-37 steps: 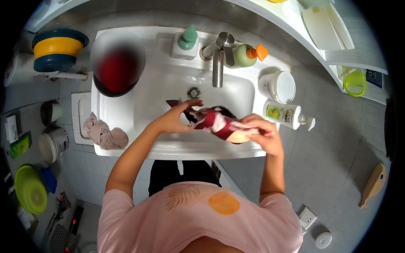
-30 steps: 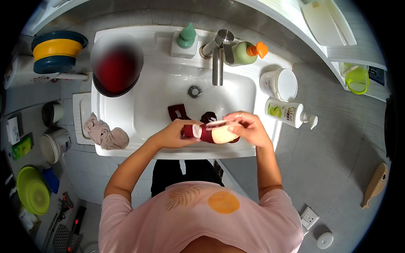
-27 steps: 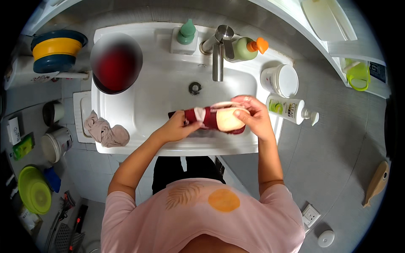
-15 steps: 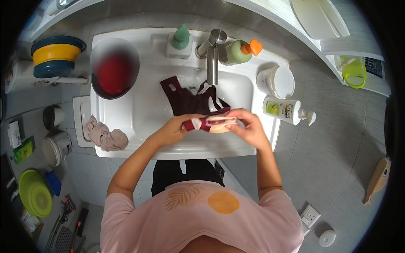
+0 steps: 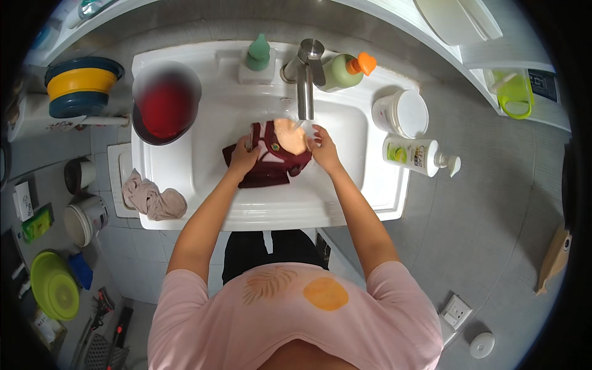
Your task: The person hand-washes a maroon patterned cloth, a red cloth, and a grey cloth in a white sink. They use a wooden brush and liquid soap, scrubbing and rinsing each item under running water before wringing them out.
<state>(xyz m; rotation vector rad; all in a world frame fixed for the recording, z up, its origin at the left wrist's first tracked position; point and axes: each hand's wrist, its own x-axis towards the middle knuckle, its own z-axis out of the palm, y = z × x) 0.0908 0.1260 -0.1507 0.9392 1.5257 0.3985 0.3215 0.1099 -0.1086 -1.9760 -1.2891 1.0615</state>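
Observation:
A wet-looking maroon garment [image 5: 265, 179] is spread in the white sink [image 5: 209, 203]; its pale stripes and rounded, peach padded panel look like parts of a bra. Gripping its left side is my left hand [image 5: 243, 159], fingers closed on the cloth. On the right, my right hand [image 5: 324, 151] pinches the garment's edge beside the peach panel. Right above that panel stands the metal faucet [image 5: 305, 92], and a thin stream of water falls from its spout onto the panel.
A dark basin with red contents [image 5: 163, 111] stands on the sink's left ledge, above a crumpled beige cloth [image 5: 154, 197]. Along the back are a green bottle [image 5: 259, 52] and an orange-topped pump bottle [image 5: 345, 73]. A white tub [image 5: 410, 114] and white pump bottle [image 5: 410, 156] line the right edge.
Both hands have moved forward, toward the faucet, with the garment. It was bunched between them near the sink's front; now it lies opened out, peach panel up, under the water.

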